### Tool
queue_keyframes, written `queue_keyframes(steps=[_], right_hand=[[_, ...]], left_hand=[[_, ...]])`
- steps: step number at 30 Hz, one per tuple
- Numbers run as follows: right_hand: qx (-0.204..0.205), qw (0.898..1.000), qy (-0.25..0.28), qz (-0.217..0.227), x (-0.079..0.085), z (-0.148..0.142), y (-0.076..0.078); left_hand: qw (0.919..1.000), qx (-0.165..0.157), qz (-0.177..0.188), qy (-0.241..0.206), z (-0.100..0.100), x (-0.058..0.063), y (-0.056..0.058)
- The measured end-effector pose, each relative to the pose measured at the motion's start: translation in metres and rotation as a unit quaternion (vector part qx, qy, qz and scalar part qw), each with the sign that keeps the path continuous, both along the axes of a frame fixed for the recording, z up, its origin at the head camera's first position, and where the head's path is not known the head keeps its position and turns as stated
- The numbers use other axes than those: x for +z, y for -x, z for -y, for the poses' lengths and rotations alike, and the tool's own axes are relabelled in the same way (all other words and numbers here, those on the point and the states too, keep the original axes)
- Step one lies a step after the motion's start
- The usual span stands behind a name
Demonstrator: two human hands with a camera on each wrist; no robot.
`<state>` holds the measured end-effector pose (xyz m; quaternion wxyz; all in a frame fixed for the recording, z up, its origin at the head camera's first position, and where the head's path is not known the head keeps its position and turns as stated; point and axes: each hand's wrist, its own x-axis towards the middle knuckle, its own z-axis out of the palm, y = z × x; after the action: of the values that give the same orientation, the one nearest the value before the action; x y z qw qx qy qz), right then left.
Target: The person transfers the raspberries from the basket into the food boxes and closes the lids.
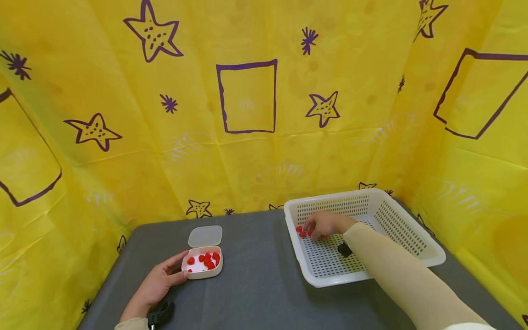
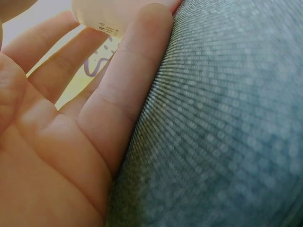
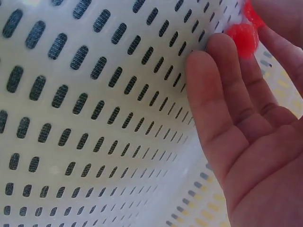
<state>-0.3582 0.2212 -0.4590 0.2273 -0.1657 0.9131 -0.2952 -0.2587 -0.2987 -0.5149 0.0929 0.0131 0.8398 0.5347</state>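
Note:
On the left, a small pinkish-white box [image 1: 202, 275] with several red raspberries [image 1: 209, 263] inside stands on the grey table. My left hand [image 1: 158, 279] grips the box's left end, thumb at the near corner and fingers at the far one. In the left wrist view, fingers [image 2: 125, 80] touch the box's wall [image 2: 99, 16]. My right hand [image 1: 326, 224] reaches down into the left side of a white perforated basket [image 1: 359, 276]. A red raspberry [image 3: 244, 40] lies between its fingers and thumb in the right wrist view. More raspberries [image 1: 302, 234] lie beside these fingertips in the basket.
A translucent lid [image 1: 205, 236] lies flat just behind the box. The grey table [image 1: 251, 275] extends between box and basket. Yellow patterned cloth [image 1: 247, 174] hangs behind and along both sides. The basket's raised rim [image 1: 290, 247] surrounds the right hand.

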Motion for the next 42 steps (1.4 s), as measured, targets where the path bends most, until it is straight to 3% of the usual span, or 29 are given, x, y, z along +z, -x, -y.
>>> queue_keyframes(steps=[7, 12, 15, 18, 20, 21, 25, 27, 29, 32, 35, 37, 42], right_hand=[[-0.003, 0.998, -0.054, -0.041, -0.001, 0.006, -0.003], [-0.008, 0.997, -0.052, -0.061, -0.001, 0.003, -0.003], [-0.019, 0.998, -0.027, -0.055, 0.001, -0.002, -0.003], [-0.053, 0.997, 0.056, -0.01, 0.004, -0.009, -0.002], [-0.078, 0.986, 0.147, 0.032, 0.008, -0.014, -0.001], [-0.095, 0.974, 0.198, 0.055, 0.01, -0.015, 0.0], [-0.136, 0.915, 0.362, 0.115, 0.026, -0.013, 0.003], [-0.146, 0.89, 0.413, 0.128, 0.037, -0.007, 0.004], [-0.148, 0.872, 0.447, 0.136, 0.048, 0.002, 0.003], [-0.164, 0.851, 0.478, 0.142, 0.065, 0.022, 0.001], [-0.189, 0.838, 0.492, 0.14, 0.08, 0.049, -0.003], [-0.195, 0.835, 0.496, 0.135, 0.087, 0.069, -0.005], [-0.187, 0.842, 0.491, 0.123, 0.09, 0.124, -0.011]], left_hand=[[1.0, -0.002, -0.001, 0.001, 0.001, 0.001, 0.0], [1.0, -0.001, 0.002, -0.004, 0.0, 0.001, -0.001], [1.0, 0.001, 0.003, -0.008, 0.0, 0.001, -0.002], [1.0, 0.003, 0.004, -0.008, 0.0, 0.0, -0.002], [1.0, 0.004, 0.004, -0.008, 0.0, 0.0, -0.002], [1.0, 0.003, 0.003, -0.006, 0.0, 0.0, -0.002], [1.0, 0.007, 0.003, -0.004, -0.001, 0.0, -0.002], [1.0, 0.006, 0.003, -0.005, -0.001, 0.001, -0.003], [1.0, 0.004, 0.002, -0.005, -0.001, 0.001, -0.003], [1.0, 0.001, 0.001, -0.002, -0.001, 0.002, -0.003], [1.0, 0.004, 0.004, -0.003, -0.002, 0.003, -0.003], [0.9999, 0.007, 0.007, -0.005, -0.002, 0.003, -0.003], [0.9999, 0.001, 0.004, -0.01, -0.001, 0.002, -0.003]])
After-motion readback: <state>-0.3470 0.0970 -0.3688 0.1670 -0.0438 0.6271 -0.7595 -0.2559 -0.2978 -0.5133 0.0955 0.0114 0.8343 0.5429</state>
